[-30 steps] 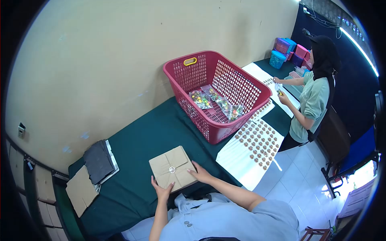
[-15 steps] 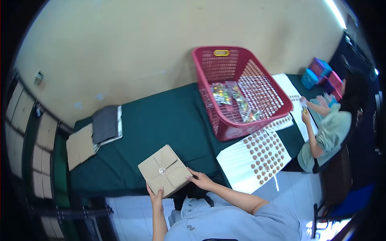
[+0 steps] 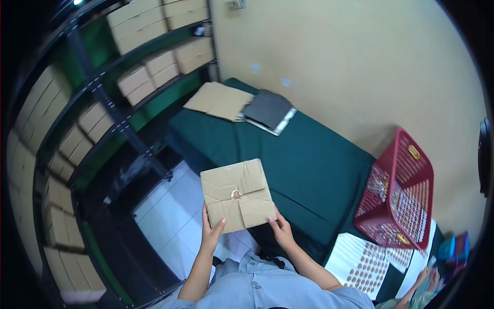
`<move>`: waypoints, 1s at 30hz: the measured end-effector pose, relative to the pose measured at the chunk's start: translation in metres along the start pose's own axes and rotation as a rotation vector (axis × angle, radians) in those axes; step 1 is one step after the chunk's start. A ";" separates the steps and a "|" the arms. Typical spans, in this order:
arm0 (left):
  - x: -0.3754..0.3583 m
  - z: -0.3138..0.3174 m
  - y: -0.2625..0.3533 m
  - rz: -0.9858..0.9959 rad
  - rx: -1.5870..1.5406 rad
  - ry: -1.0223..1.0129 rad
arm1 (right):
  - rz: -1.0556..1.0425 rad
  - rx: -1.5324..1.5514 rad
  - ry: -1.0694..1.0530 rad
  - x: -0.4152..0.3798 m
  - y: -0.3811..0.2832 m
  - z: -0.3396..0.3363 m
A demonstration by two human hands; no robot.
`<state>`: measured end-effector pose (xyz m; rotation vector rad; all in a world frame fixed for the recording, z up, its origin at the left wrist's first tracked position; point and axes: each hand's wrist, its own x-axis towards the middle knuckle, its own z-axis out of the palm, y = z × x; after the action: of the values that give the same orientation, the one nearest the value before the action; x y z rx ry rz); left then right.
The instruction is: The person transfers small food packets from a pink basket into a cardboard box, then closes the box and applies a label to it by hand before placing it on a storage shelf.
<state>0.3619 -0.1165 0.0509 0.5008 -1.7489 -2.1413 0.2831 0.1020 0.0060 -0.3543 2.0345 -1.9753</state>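
Observation:
A flat brown cardboard box with folded flaps and a round sticker at its centre is held in front of my body. My left hand grips its near left corner, thumb on top. At the near right corner, my right hand has its thumb on the upper face. The fingers of both hands are partly hidden beneath the box. Behind it lies the table with a dark green cloth.
Black metal shelving with several cardboard boxes stands left. Flat cardboard and a dark grey folder lie on the table. A red basket holds packets. Sticker sheets lie near a co-worker's hands.
My view has swung left, bringing the shelving in and pushing the basket and co-worker to the right edge. The box has come along, still in both hands, and turned.

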 end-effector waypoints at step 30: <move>-0.132 -0.353 0.115 0.247 0.530 0.779 | 0.000 0.289 -0.729 0.030 -0.045 0.445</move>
<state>0.6473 -0.3828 0.1068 1.0168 -1.7368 -1.0596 0.4174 -0.3244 0.0395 -0.8519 1.2776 -1.7411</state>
